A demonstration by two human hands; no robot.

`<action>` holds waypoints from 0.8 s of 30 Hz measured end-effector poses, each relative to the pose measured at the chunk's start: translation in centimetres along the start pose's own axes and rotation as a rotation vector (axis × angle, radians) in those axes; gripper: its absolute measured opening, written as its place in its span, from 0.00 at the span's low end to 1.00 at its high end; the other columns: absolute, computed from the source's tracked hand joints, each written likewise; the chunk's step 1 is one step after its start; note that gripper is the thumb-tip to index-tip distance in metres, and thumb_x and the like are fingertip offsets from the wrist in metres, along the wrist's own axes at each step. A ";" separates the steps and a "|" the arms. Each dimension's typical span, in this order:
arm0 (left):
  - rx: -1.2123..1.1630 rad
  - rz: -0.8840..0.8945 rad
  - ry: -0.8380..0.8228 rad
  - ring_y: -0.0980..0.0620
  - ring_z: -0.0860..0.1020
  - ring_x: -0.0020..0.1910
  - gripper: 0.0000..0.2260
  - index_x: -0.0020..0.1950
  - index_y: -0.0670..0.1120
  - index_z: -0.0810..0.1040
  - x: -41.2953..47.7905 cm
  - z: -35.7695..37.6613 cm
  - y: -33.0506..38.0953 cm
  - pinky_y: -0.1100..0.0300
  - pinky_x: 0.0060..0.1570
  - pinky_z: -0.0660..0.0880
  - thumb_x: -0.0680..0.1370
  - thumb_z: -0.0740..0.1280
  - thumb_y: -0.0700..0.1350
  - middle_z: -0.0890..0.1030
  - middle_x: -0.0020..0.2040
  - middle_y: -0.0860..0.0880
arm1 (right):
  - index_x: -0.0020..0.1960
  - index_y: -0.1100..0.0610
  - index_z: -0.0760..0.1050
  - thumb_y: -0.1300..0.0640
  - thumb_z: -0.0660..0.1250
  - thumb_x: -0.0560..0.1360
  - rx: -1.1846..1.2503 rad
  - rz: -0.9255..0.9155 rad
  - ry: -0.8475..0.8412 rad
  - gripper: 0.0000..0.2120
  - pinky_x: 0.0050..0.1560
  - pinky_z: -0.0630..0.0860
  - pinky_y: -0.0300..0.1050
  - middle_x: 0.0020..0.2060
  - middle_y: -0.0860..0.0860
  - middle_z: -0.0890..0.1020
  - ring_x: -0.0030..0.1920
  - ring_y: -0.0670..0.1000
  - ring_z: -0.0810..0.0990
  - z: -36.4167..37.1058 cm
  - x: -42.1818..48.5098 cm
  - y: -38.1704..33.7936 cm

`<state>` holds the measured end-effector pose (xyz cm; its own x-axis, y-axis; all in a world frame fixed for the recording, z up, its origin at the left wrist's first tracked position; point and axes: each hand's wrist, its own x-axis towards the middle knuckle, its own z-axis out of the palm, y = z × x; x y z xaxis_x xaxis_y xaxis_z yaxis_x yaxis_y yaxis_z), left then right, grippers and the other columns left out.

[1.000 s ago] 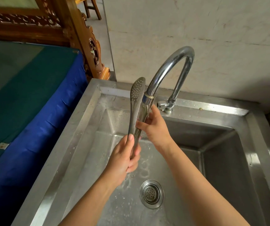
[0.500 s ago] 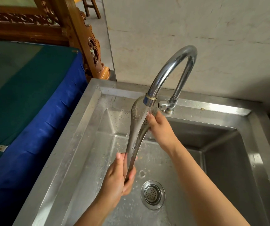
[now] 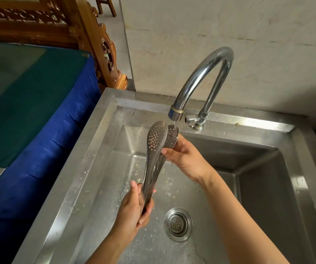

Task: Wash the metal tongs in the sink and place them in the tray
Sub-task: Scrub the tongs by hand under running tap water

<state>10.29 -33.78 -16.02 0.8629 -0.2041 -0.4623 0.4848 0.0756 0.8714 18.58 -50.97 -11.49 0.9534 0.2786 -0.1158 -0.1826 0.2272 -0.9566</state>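
tongs [image 3: 155, 143] above sink [image 3: 73, 168], under tap [image 3: 192, 80]

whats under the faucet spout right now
The perforated heads of the metal tongs, a thin water stream hitting the far one, held by the right hand. The sink floor directly beneath is covered by them.

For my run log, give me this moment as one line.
phase: rinsing | left hand: grips tongs at handle end | right hand: holds perforated heads under running faucet
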 end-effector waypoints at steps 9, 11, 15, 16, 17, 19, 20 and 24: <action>-0.009 -0.029 -0.051 0.55 0.57 0.14 0.32 0.41 0.47 0.80 0.3 0.2 -1.1 0.68 0.18 0.57 0.72 0.47 0.69 0.69 0.20 0.49 | 0.67 0.66 0.66 0.64 0.56 0.78 0.245 0.021 0.001 0.19 0.66 0.71 0.48 0.56 0.58 0.77 0.56 0.52 0.77 -0.1 -1.5 0.3; -0.009 -0.030 -0.055 0.54 0.57 0.14 0.32 0.42 0.48 0.80 0.5 0.4 -1.1 0.68 0.18 0.57 0.70 0.48 0.71 0.67 0.21 0.48 | 0.66 0.64 0.68 0.58 0.54 0.78 0.408 0.043 0.008 0.19 0.66 0.71 0.47 0.57 0.57 0.77 0.56 0.51 0.77 0.1 -1.4 0.2; -0.035 -0.046 -0.066 0.55 0.58 0.15 0.32 0.42 0.49 0.80 0.9 0.6 -1.1 0.68 0.18 0.57 0.69 0.49 0.72 0.69 0.23 0.48 | 0.59 0.60 0.75 0.50 0.51 0.78 0.612 0.077 0.059 0.20 0.61 0.74 0.44 0.54 0.53 0.81 0.54 0.49 0.79 0.5 -1.1 -0.2; -0.042 -0.046 -0.071 0.55 0.58 0.15 0.32 0.42 0.49 0.80 1.0 0.6 -1.1 0.68 0.19 0.57 0.69 0.49 0.72 0.69 0.23 0.48 | 0.60 0.60 0.74 0.49 0.51 0.78 0.635 0.077 0.070 0.21 0.61 0.73 0.45 0.55 0.54 0.80 0.55 0.50 0.77 0.6 -1.1 -0.3; -0.047 -0.044 -0.076 0.55 0.58 0.15 0.32 0.42 0.49 0.80 1.1 0.6 -1.1 0.68 0.19 0.57 0.69 0.49 0.72 0.69 0.23 0.48 | 0.61 0.61 0.72 0.47 0.50 0.78 0.656 0.078 0.079 0.23 0.61 0.71 0.44 0.56 0.54 0.79 0.57 0.50 0.76 0.7 -1.1 -0.4; -0.043 -0.042 -0.083 0.55 0.58 0.15 0.32 0.42 0.49 0.81 1.2 0.5 -1.2 0.68 0.19 0.58 0.69 0.49 0.72 0.68 0.23 0.48 | 0.62 0.62 0.71 0.43 0.48 0.77 0.712 0.078 0.071 0.27 0.64 0.67 0.46 0.57 0.55 0.78 0.58 0.51 0.74 0.8 -1.1 -0.6; -0.037 -0.041 -0.084 0.55 0.58 0.15 0.32 0.43 0.49 0.81 1.2 0.5 -1.2 0.68 0.19 0.58 0.69 0.49 0.72 0.68 0.23 0.48 | 0.63 0.62 0.71 0.41 0.47 0.77 0.744 0.075 0.062 0.29 0.65 0.66 0.46 0.57 0.55 0.79 0.59 0.52 0.74 0.8 -1.2 -0.5; -0.011 -0.040 -0.076 0.54 0.59 0.16 0.33 0.43 0.49 0.81 1.2 0.6 -1.4 0.68 0.19 0.58 0.69 0.48 0.73 0.68 0.24 0.47 | 0.65 0.62 0.70 0.39 0.46 0.77 0.715 0.061 0.048 0.33 0.62 0.68 0.47 0.56 0.55 0.80 0.57 0.52 0.76 0.3 -1.5 -0.2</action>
<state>10.54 -34.77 -17.72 0.8296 -0.2808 -0.4827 0.5208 0.0768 0.8502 17.13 -51.16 -11.01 0.9431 0.2724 -0.1907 -0.3325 0.7730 -0.5403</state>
